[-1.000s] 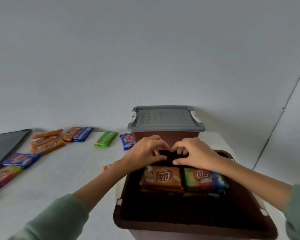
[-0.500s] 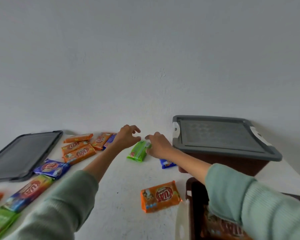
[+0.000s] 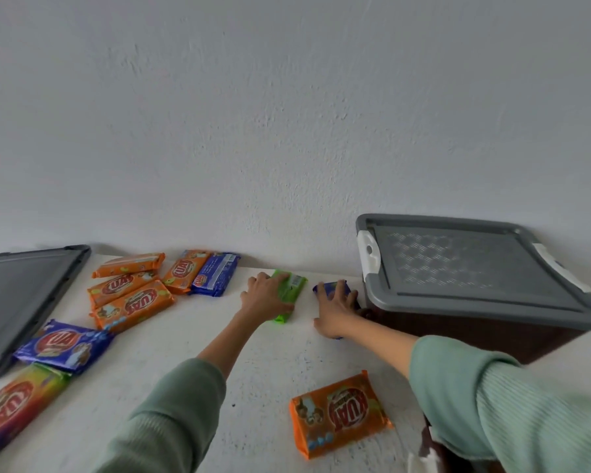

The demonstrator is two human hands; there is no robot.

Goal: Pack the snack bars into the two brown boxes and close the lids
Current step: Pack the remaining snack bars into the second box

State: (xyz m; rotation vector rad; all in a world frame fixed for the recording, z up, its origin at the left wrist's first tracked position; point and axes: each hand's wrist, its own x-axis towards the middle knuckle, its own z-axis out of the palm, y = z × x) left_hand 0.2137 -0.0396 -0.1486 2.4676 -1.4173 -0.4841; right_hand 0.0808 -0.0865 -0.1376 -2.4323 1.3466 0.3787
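Left hand (image 3: 265,297) has reached and grips the green bar (image 3: 290,293), pointing wallward.

- left hand (image 3: 265,297) grips green bar (image 3: 292,290), thumb across it
- right hand (image 3: 335,310) spread over blue bar (image 3: 329,287), beside lidded brown box (image 3: 458,332)
- orange bar (image 3: 340,414) alone on surface (image 3: 253,370)
- loose grey lid (image 3: 21,295) far left
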